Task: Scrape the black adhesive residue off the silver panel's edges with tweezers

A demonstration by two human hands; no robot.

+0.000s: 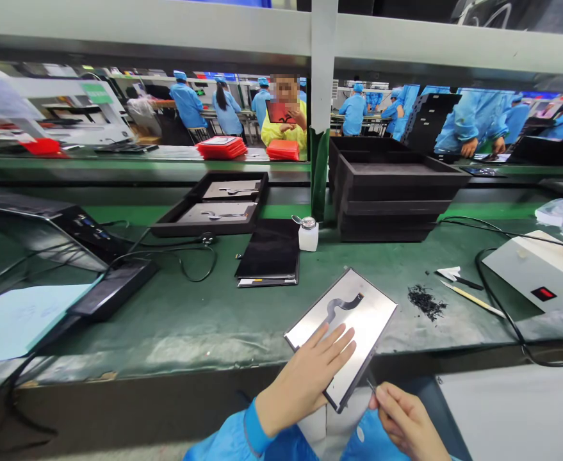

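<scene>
A flat silver display panel [358, 320] with a dark flex cable on its back lies tilted over the front edge of the green bench. My left hand [305, 378] rests flat on its near end, fingers stretched out and pressing it down. My right hand [403, 419] is pinched on a thin metal tool [371, 386], tweezers or a pick, whose tip touches the panel's near right edge. A small heap of black scraps [426, 302] lies just right of the panel.
A stack of dark panels [270, 253] and a white solvent bottle [308, 234] stand behind. Black trays [216, 205] sit at back left and stacked black trays [391, 192] at back right. A grey box [535, 269] with cables is at right, a device [50, 237] at left. Workers in blue stand beyond.
</scene>
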